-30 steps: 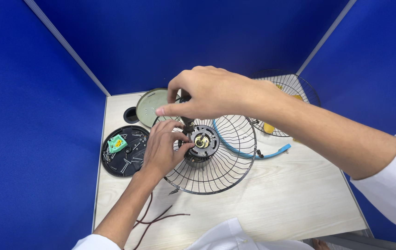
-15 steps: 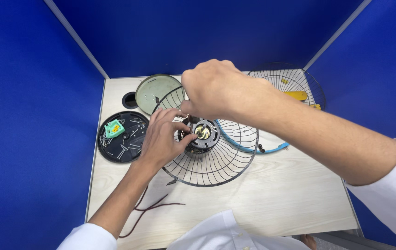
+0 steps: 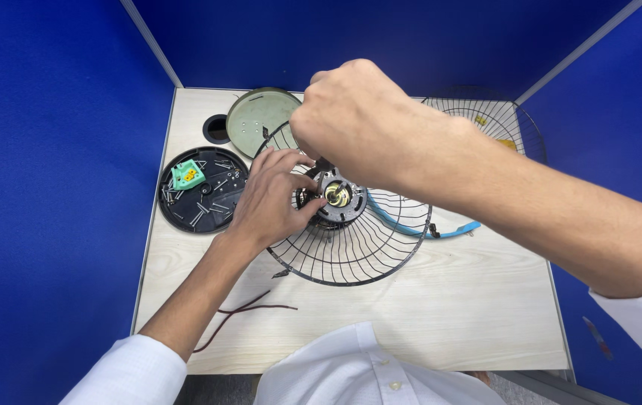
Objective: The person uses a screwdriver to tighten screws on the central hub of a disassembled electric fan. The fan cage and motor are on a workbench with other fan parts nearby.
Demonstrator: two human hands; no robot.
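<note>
White shirt fabric (image 3: pixel 351 367) fills the near edge of the view, with my two sleeves at either side. Just beyond it, a dark red wire (image 3: pixel 249 309) lies loose on the pale wood bench (image 3: pixel 448 315). At mid-bench stands the black wire fan guard (image 3: pixel 351 247), tilted, with the round motor hub (image 3: pixel 338 196) and its brass-coloured centre at the middle. My left hand (image 3: pixel 268 202) rests on the guard's left side, its fingers (image 3: pixel 302 184) curled together against the hub's edge. My right hand (image 3: pixel 358 124) hovers above the hub, closed in a fist over a small dark part; whether the fingertips grip it firmly I cannot tell, since the knuckles hide them. A light blue strip (image 3: pixel 426 229) curves behind the guard on the right. Left of the guard sits a black round tray (image 3: pixel 186 214) scattered with screws and holding a green component (image 3: pixel 187 175). Farther back lie a grey-green disc (image 3: pixel 253 116) and a round cable hole (image 3: pixel 216 129). A second wire guard (image 3: pixel 501 124) sits at the far right corner, against blue partition walls (image 3: pixel 51 150).
</note>
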